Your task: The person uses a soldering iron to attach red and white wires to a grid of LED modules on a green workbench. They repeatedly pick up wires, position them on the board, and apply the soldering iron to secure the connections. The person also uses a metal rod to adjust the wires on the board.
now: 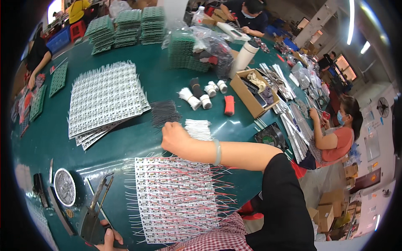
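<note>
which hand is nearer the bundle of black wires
Right. The right hand sits just below the bundle of black wires, almost touching it. The left hand is far off at the lower edge, by the soldering iron stand.

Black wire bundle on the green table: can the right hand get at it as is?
Probably yes. The right hand sits just below the black wire bundle, with only bare green table between them. The white wire bundle lies off to the side, not in the way.
</note>
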### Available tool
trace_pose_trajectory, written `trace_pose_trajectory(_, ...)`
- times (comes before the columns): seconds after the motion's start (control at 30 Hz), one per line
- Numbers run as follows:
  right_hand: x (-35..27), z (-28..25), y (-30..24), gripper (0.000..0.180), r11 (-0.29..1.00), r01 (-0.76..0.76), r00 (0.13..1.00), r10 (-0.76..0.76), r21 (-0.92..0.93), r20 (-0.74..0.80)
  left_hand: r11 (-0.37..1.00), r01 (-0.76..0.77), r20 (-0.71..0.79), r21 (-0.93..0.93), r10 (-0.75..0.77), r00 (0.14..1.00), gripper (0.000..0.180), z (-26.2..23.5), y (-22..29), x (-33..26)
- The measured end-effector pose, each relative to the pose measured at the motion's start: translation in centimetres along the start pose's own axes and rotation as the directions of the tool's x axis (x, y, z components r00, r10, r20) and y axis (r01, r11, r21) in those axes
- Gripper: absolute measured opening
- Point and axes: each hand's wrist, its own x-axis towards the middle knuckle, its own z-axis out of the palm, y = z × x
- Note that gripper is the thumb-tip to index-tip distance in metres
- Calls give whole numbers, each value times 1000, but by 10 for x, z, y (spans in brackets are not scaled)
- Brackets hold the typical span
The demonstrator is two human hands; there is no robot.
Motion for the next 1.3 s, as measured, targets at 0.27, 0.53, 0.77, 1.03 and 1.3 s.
trace_pose_trajectory(0.27, -4, -17, 6, 7, 971, 24, 915, 75, 239, -397, 985, -26, -165, -171, -2, 986, 57, 10, -18, 7)
trace_pose_trajectory(0.53, -10, -19, -47, 25, 581, 203, 821, 337, 788, -460, 998, 54, -87, 26, -51, 995, 47, 34, -22, 8)
trace_pose_trajectory(0.77, -11, -3, -67, 25, 585, 205, 796, 366, 785, -482, 959, -11, -24, 284, 19, 1000, 41, 45, -46, 6)
trace_pose_trajectory(1.03, -10, -4, -67, 26, 626, 185, 825, 320, 758, -466, 902, -205, 77, 380, 190, 979, 13, 67, -48, 21)
trace_pose_trajectory(1.3, -10, -6, -66, 27, 632, 183, 827, 315, 753, -466, 888, -192, 122, 419, 154, 981, 12, 66, -55, 25)
